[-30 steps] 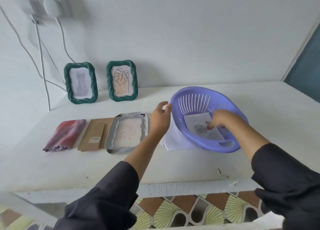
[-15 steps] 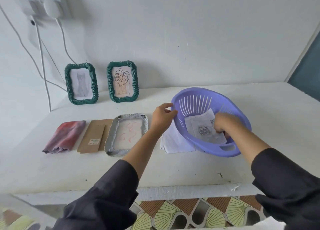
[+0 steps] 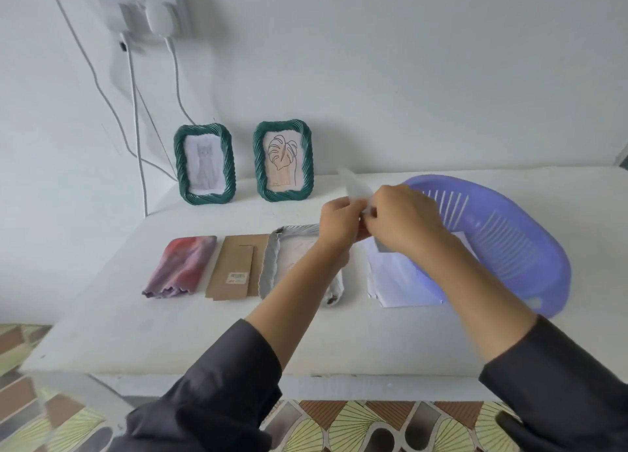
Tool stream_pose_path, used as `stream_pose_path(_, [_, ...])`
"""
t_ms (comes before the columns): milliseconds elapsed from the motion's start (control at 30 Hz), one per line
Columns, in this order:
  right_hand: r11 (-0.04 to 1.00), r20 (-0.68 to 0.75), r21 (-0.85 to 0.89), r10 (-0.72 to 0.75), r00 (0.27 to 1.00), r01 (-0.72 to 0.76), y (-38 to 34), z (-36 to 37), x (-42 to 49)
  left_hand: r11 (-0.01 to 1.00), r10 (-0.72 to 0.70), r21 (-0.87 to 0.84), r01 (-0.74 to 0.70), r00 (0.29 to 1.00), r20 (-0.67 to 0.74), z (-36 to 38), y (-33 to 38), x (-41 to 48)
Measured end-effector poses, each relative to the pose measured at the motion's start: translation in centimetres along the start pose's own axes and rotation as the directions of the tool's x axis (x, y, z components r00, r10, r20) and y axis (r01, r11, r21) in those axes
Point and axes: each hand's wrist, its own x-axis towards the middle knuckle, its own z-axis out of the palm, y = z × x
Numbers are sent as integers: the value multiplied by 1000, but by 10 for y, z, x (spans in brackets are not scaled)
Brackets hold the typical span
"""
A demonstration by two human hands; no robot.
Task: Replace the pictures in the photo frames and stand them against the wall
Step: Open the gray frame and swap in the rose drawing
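Two green twisted photo frames lean upright against the wall: one with a cat drawing [image 3: 205, 164], one with a leaf drawing [image 3: 283, 162]. A grey frame [image 3: 272, 264] lies face-down on the white table, partly hidden by my left forearm. Its brown cardboard backing [image 3: 234, 270] lies to its left. My left hand [image 3: 339, 222] and my right hand [image 3: 401, 218] meet above the table, both pinching a small white picture sheet [image 3: 355, 188] that sticks up between them, blurred. Loose white sheets [image 3: 397, 278] lie under the edge of the purple basket [image 3: 530, 247].
A folded red-purple cloth [image 3: 185, 266] lies at the left end of the row. White cables [image 3: 136, 118] hang from a wall socket [image 3: 142, 9] down behind the table's back left corner. The table's front edge runs just above a patterned tiled floor [image 3: 339, 428].
My right hand lifted a picture sheet out of the purple basket and moved left. My left hand let go of the basket rim and joined it on the sheet.
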Motion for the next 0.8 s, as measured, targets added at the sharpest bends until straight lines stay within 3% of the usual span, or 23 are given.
stream_pose_path(67, [985,63,175,-5,998,-6,6,11,0,999,-32,25,34,996,-79,-12,-8,4])
stream_pose_path(200, [906,147,374,152,978,-197,14,54,21,989,-142,29,146,983,-113,-52,-17,11])
stream_pose_path(300, [665,298,638,252,921,-389,10,92,32,967,-217,113,226,972,-91,-76,-26,15])
stream_pose_path(367, [590,281,685,329,902,-428,6,110,34,927,-173,314,207,976,-131,-90,-36,20])
stream_pose_path(467, [680,219,621,328,919,-391,-1,127,31,783,-38,611,116,990,-139,-102,-44,15])
stream_pose_path(600, [820,155,492,248,956,-293,-8,138,26,546,24,830,111,989,-148,-113,-53,16])
stream_pose_path(667, [872,133,423,211,968,-248,-8,138,24,517,-21,847,123,991,-132,-116,-55,18])
stream_pose_path(800, [903,146,359,194,970,-235,4,134,20,567,-60,815,120,993,-105,-119,-52,16])
